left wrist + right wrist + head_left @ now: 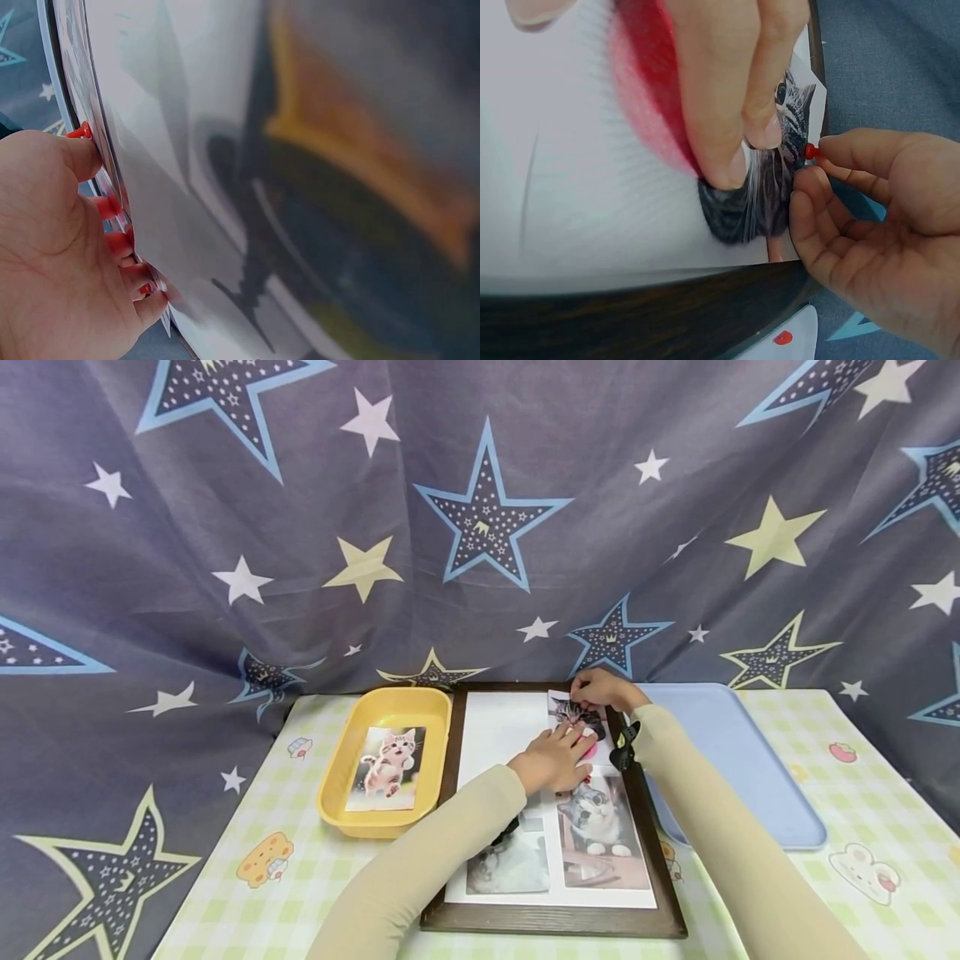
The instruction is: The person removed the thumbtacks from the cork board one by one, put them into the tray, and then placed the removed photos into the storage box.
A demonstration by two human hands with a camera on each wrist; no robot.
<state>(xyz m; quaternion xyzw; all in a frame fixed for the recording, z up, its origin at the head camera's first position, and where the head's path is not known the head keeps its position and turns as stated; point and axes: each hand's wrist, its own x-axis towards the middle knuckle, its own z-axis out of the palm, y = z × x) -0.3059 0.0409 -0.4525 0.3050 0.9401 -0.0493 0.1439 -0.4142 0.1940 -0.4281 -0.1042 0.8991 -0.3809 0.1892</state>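
A photo of a dark tabby cat point(564, 708) lies at the upper right of a white board point(498, 727) framed in dark wood point(555, 923). My left hand point(553, 758) presses the photo with spread fingers. At the photo's far edge, my right hand point(609, 691) pinches a red push pin point(811, 151) between thumb and fingertips; its point is hidden. In the right wrist view, left-hand fingers point(720, 90) rest on the photo beside a large pink patch point(649, 97). Below it on the board is a grey-and-white cat photo point(600, 831).
Another photo point(510, 870) lies at the board's lower left, partly behind the left arm. Left of the frame stands a yellow basket point(330, 797) holding a kitten photo point(390, 768). A blue tray point(738, 760) sits to the right on the checked tablecloth. A star-patterned curtain hangs behind.
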